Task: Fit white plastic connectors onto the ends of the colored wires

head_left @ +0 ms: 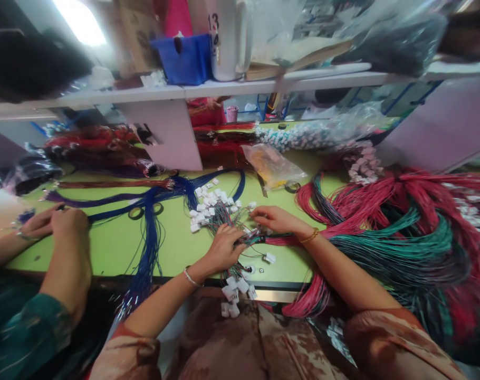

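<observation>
A blue bin (185, 60) sits on the white shelf (145, 94) at the top of the frame, but I can't tell what is in it. Just beside it is a white jug (225, 42) with a black 13 on it; its top is cut off. A clear plastic bag (277, 168) with yellow things inside lies at the back of the green table (184, 253). A small pink cup (231, 113) shows under the shelf, and big clear bags (394, 42) fill the upper right.

In the middle of the table is a pile of white plugs (212, 203) on thin wires. More plugs (236, 290) hang over the front edge. The left hand (224, 248) is on the thin wires, its fingers bent and close together. The right hand (269, 217) is by the same wires, with its fingers bent in. I can't tell if either hand is pinching.

Blue wires (149, 237) lie left of the middle, near rings of black tape (136, 212). Big bunches of red wires (366, 200) and green wires (406, 237) fill the right side. At the left edge, another person's hands (60, 219) are close together over the table.
</observation>
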Available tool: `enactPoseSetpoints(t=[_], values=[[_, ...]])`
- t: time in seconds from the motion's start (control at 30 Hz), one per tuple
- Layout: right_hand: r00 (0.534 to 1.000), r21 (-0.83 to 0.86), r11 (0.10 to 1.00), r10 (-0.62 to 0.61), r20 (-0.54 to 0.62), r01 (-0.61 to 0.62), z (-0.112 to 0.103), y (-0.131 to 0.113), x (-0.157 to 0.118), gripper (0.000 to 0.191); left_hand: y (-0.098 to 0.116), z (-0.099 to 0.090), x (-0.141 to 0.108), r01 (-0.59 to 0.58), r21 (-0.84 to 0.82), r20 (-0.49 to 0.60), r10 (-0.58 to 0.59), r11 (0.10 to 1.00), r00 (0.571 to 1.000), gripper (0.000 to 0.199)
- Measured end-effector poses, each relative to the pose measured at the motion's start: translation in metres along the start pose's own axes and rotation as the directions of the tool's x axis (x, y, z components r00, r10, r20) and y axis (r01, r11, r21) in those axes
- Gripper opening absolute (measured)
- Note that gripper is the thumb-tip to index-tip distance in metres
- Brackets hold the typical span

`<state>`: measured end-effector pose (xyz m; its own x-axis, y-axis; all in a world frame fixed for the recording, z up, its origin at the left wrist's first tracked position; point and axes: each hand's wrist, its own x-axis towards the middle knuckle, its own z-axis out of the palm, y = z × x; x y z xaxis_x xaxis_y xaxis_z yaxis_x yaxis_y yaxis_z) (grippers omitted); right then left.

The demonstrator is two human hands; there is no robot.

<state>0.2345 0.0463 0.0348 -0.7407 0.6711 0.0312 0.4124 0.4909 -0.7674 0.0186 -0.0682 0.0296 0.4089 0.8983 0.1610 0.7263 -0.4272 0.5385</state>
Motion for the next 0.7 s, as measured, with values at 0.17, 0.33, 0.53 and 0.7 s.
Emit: enactPoseSetpoints(t=[0.17,0.33,0.53,0.7], values=[[0.989,-0.001,1.0,-0.003,0.145,0.003,0.015,-0.013,0.001,0.026,0.005,0.007,-0.003,-0.018,0.073,-0.072,0.023,0.997,0.997,0.021],[0.98,0.056,0.99,0.115,0.162,-0.126,0.015,-0.017,0.006,0.035,0.012,0.004,-0.007,-0.216,-0.088,0.018,0.219,0.972,0.976,0.028],[0.993,0.058,0.992,0.108,0.048,-0.111,0.018,-0.024,0.006,0.033,0.02,0.009,-0.016,-0.435,-0.025,0.21,0.43,0.9,0.878,0.026],[0.994,-0.193,0.977,0.072,-0.083,-0.087,0.022,-0.045,0.011,0.018,0.021,0.022,-0.019,-0.438,0.154,0.184,0.41,0.886,0.893,0.034]])
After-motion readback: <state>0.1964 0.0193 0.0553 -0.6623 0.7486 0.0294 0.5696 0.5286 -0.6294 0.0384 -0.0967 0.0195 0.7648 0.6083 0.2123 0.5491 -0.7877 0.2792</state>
